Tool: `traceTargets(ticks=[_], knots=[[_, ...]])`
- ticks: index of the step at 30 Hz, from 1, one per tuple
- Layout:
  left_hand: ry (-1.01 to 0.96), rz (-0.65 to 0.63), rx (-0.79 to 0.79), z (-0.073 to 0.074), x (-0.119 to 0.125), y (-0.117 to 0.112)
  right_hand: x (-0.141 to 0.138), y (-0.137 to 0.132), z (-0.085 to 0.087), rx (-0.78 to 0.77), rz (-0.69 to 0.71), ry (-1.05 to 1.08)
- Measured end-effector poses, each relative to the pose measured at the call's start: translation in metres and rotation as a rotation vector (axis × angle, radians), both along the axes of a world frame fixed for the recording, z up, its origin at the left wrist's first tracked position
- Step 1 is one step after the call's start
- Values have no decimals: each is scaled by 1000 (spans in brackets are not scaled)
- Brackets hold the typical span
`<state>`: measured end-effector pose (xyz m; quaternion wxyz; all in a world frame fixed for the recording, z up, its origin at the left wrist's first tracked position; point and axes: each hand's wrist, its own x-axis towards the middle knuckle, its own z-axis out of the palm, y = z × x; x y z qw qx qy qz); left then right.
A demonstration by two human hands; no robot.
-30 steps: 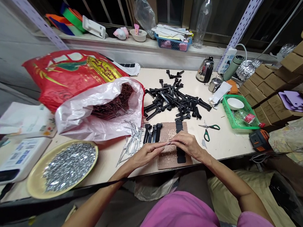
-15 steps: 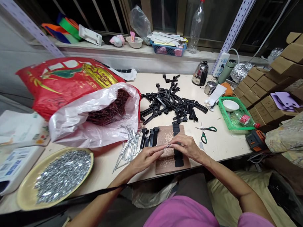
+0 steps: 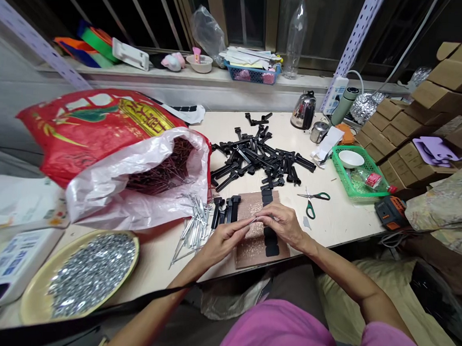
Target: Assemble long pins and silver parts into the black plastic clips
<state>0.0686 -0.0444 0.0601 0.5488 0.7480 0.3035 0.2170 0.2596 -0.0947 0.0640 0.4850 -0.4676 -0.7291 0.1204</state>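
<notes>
The person's left hand (image 3: 226, 238) and right hand (image 3: 282, 224) meet over a brown board (image 3: 247, 252), the fingers of both pinching a thin metal piece (image 3: 254, 220) between their tips, just above the board's surface. A strip of black pads (image 3: 271, 240) runs along the board, partly hidden by the right hand. Measured from the metal piece, a few black plastic clips (image 3: 233, 209) lie side by side at ten o'clock, touching or nearly touching the board. Loose silver nails (image 3: 194, 227) sit at nine o'clock, near the left hand. A larger heap of black clips (image 3: 262, 156) spreads over the counter (image 3: 343, 222) at twelve o'clock. Green-handled scissors (image 3: 310, 198) rest with their blades apart at two o'clock. At ten o'clock, farther off, a red sack (image 3: 104, 123) gapes, showing reddish-brown rods (image 3: 163, 170).
</notes>
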Motion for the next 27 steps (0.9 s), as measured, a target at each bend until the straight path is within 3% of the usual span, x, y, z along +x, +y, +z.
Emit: traceTargets(ticks=[3, 7, 11, 14, 20, 27], knots=[[3, 8, 125, 2, 3, 0, 0, -2, -4, 48, -69, -43], [22, -10, 79, -1, 3, 0, 2, -3, -5, 185, -99, -248], [-10, -58, -133, -10, 0, 0, 4, 0, -3, 245, -22, -268], [-35, -95, -282, -13, 0, 0, 5, 3, -3, 147, 46, -170], [11, -35, 13, -4, 5, 0, 9, 2, -8, 99, -57, -361], [26, -70, -12, -3, 6, -1, 9, 2, -11, 215, -78, -367]])
